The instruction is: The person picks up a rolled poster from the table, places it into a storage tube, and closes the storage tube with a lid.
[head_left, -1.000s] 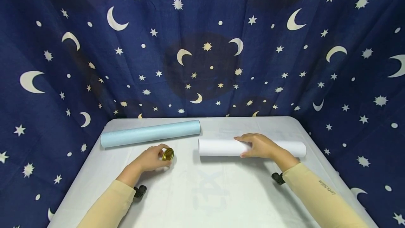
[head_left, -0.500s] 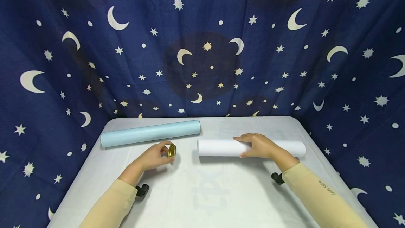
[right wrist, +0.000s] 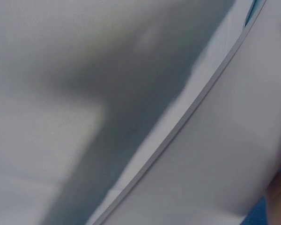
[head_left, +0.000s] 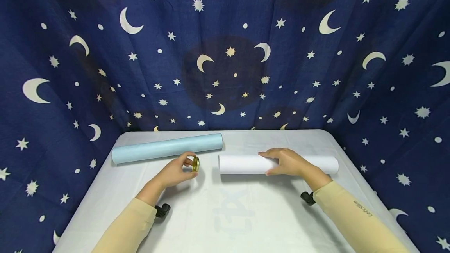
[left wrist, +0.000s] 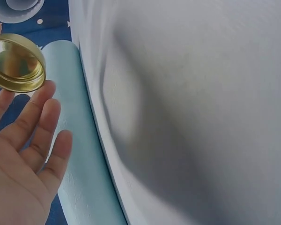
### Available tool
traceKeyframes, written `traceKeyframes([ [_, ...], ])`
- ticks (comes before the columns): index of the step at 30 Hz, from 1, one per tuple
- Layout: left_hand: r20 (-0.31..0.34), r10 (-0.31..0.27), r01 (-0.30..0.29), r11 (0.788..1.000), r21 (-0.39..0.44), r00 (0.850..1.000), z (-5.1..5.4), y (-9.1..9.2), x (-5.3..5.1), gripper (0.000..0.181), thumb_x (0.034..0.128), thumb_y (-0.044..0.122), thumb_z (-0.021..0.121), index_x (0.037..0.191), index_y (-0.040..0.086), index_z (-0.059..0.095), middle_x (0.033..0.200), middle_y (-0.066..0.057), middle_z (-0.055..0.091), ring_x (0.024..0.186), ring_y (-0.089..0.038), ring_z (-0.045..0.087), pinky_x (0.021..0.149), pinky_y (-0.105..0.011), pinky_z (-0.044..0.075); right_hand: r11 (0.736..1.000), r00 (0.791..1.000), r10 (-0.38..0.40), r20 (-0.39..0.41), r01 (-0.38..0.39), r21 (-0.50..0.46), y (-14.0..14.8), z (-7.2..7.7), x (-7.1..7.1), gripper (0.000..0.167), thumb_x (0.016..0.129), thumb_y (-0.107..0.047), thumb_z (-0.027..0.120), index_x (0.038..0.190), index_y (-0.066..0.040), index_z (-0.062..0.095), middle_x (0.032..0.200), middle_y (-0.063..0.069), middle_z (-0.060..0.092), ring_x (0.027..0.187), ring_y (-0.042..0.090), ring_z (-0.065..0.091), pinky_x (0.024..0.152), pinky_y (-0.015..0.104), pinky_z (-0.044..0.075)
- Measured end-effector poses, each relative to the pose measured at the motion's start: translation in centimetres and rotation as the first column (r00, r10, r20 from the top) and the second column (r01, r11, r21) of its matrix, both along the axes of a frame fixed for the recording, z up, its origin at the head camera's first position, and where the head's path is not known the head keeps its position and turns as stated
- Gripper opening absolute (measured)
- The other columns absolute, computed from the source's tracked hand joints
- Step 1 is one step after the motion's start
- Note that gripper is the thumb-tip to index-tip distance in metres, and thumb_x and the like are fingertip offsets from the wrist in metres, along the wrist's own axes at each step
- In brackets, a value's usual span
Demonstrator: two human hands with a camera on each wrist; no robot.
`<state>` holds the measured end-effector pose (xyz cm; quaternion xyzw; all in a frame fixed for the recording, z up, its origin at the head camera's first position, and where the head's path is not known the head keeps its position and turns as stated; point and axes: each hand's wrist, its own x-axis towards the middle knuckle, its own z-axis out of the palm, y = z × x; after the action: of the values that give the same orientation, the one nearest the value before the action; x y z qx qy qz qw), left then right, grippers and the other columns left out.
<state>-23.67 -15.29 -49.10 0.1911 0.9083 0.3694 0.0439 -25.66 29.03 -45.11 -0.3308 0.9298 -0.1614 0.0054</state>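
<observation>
My left hand (head_left: pixel 173 172) pinches a gold, lid-like round metal piece (head_left: pixel 195 164) by its edge, thumb on the near side and fingers on the far side. In the left wrist view the piece (left wrist: pixel 19 63) shows a shiny hollow inside and a rolled rim, and the other fingers (left wrist: pixel 49 119) spread below it. A white paper roll (head_left: pixel 240 164) lies crosswise on the right, its hollow end facing the metal piece across a short gap. My right hand (head_left: pixel 286 162) grips this roll from above near its middle. The white roll (right wrist: pixel 220 136) fills much of the right wrist view.
Behind the left hand a light blue roll (head_left: pixel 168 148) lies slightly slanted along the back left of the white-covered table (head_left: pixel 232 221). A dark blue curtain (head_left: pixel 225 69) with moons and stars encloses the back and sides.
My left hand has moved right and slightly back, bringing the gold metal piece toward the white paper roll and turning it more edge-on. The right hand and the roll have shifted barely left.
</observation>
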Motion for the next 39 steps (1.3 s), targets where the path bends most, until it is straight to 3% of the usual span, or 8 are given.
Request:
traceKeyframes([
  [15, 0.002, -0.030, 0.030, 0.996, 0.083, 1.000, 0.2, 1.8, -0.1, 0.064, 0.0845, 0.026, 0.081, 0.137, 0.028, 0.045, 0.116, 0.002, 0.068, 0.118, -0.029, 0.061, 0.106, -0.052, 0.043, 1.000, 1.000, -0.003, 0.005, 0.003, 0.000, -0.1, 0.0, 0.1, 0.073, 0.076, -0.042, 0.087, 0.141, -0.022, 0.061, 0.134, 0.008, 0.063, 0.125, 0.033, 0.058, 0.103, 0.055, 0.045],
  [23, 0.019, -0.068, 0.066, 0.994, 0.089, 0.998, 0.5, 2.8, -0.1, 0.067, 0.0852, 0.030, 0.081, 0.140, 0.022, 0.043, 0.118, -0.002, 0.069, 0.120, -0.029, 0.061, 0.103, -0.054, 0.044, 1.000, 1.000, -0.005, 0.010, 0.005, 0.003, -0.3, 0.1, 0.1, 0.073, 0.076, -0.043, 0.087, 0.141, -0.021, 0.060, 0.134, 0.008, 0.063, 0.125, 0.033, 0.057, 0.104, 0.054, 0.044],
  [39, 0.030, -0.116, 0.113, 0.989, 0.095, 0.993, 1.0, 4.2, -0.1, 0.067, 0.0854, 0.039, 0.080, 0.139, 0.024, 0.042, 0.122, -0.001, 0.068, 0.119, -0.028, 0.062, 0.104, -0.052, 0.045, 1.000, 1.000, -0.004, 0.024, 0.004, 0.001, -0.6, 0.1, -0.1, 0.075, 0.076, -0.045, 0.086, 0.142, -0.022, 0.059, 0.135, 0.011, 0.062, 0.126, 0.035, 0.057, 0.103, 0.058, 0.043],
])
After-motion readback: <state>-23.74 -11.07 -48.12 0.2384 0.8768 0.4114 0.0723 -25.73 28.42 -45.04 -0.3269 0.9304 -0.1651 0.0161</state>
